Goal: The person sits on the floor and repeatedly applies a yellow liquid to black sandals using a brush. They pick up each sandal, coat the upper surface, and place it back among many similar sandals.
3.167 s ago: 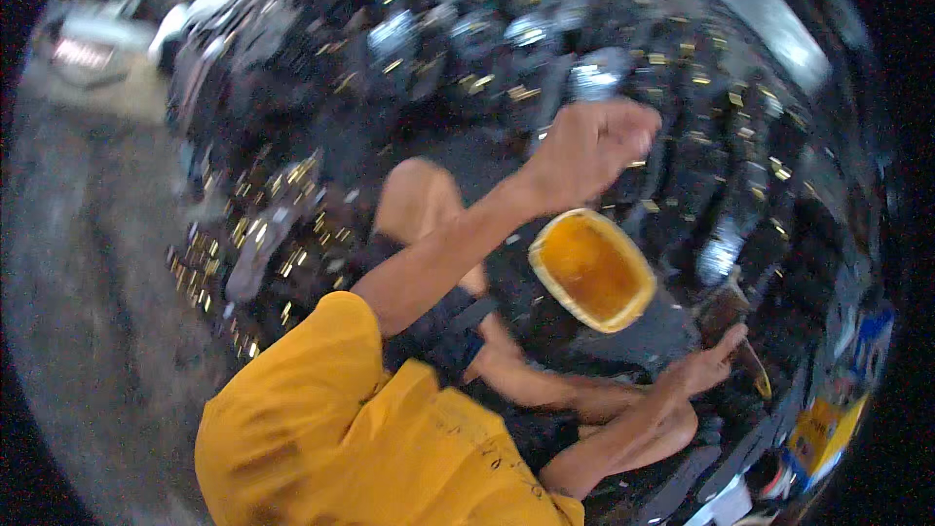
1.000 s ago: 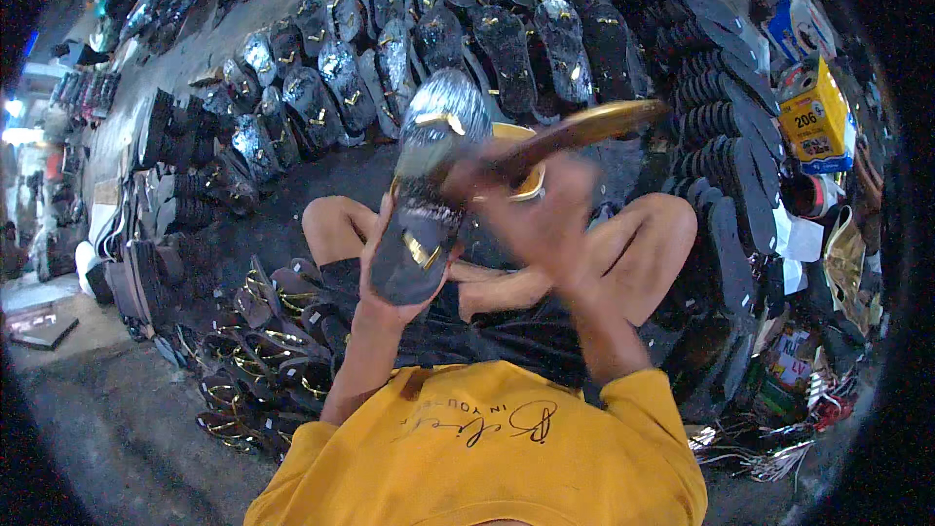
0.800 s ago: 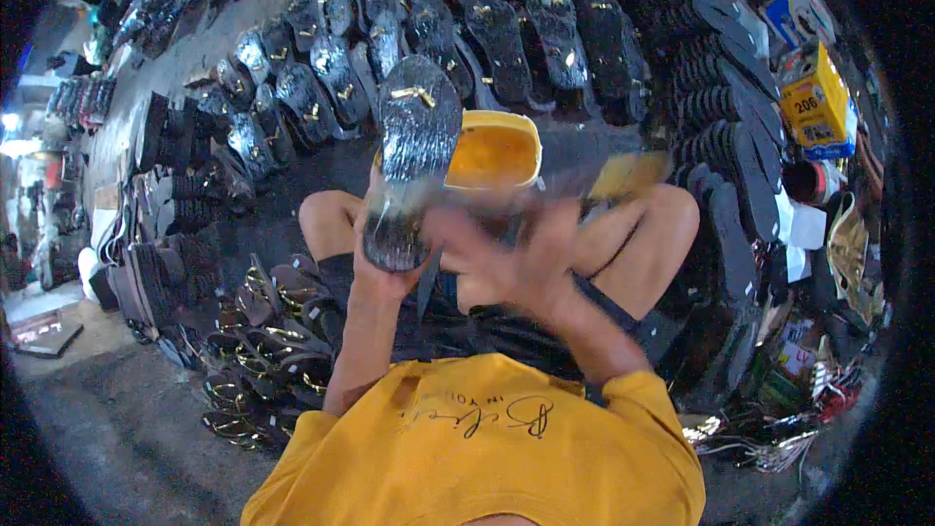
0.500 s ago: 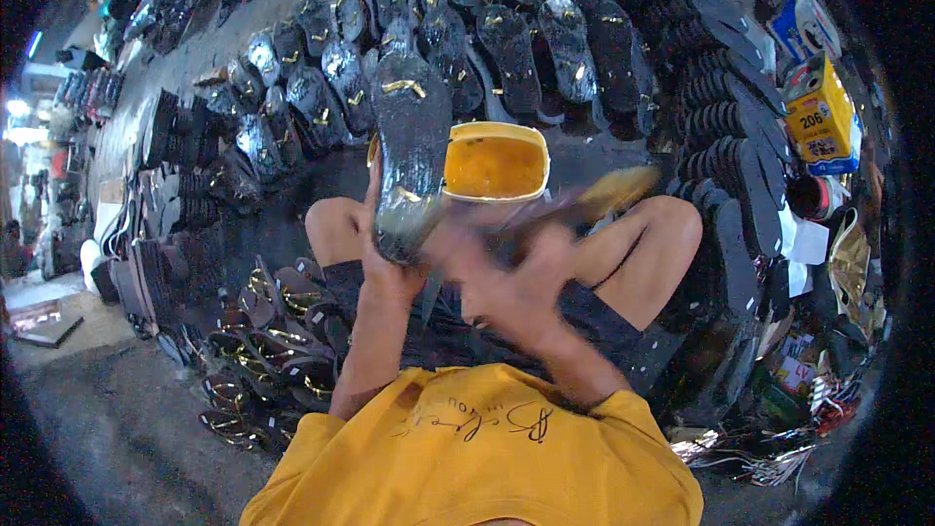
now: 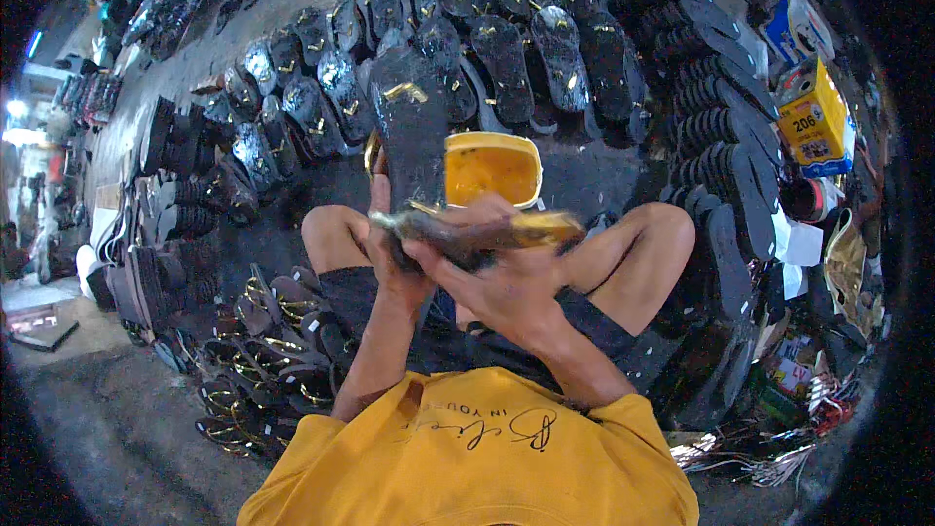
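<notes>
My left hand (image 5: 392, 263) is closed round the lower end of a black sandal sole (image 5: 409, 127), held up with its underside facing me. Gold strap ends poke through the sole, and a gold strap curves out beside my fingers. In my right hand (image 5: 516, 287) is a brush (image 5: 477, 234), lying crosswise, its pale tip over the sole's lower end and its other end smeared yellow. The fingers are wrapped round its middle. Just beyond the hands stands a yellow tub (image 5: 494, 168) with orange-yellow stuff inside.
Rows of glossy black soles (image 5: 506, 68) lie ahead. Stacked dark soles (image 5: 716, 127) line the right, with a yellow and blue box (image 5: 816, 124) beyond. Finished-looking sandals with gold straps (image 5: 282, 331) lie at lower left. More stacks (image 5: 156, 224) stand left.
The brush has swung from a blurred slant to nearly level, its yellow end coming down and left. The sole is still in my left hand, slightly lower at its top.
</notes>
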Demonstrator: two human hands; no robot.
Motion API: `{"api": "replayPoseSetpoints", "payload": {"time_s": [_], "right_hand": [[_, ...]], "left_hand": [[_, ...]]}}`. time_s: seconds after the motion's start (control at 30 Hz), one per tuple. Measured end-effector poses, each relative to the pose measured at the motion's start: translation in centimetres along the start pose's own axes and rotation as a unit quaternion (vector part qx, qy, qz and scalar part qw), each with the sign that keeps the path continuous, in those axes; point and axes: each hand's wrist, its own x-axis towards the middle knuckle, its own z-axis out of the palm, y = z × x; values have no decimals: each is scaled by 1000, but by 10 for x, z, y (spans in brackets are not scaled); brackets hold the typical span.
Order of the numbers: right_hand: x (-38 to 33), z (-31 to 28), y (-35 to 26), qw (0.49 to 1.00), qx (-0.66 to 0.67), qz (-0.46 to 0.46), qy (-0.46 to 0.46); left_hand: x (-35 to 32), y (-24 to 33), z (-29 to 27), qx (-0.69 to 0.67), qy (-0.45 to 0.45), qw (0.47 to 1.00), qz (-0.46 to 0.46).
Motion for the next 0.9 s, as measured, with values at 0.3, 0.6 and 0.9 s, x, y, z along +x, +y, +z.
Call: {"api": "replayPoseSetpoints", "payload": {"time_s": [0.3,0.6,0.9], "right_hand": [[5,-4,-2,989,-84,-121,-20],[-16,-17,21,993,-56,-53,-91],[82,-45,45,996,-74,17,39]], "left_hand": [[-6,-3,13,32,61,997,33],[-1,-10,18,24,150,988,19],[-7,-8,19,137,46,984,-102]]}}
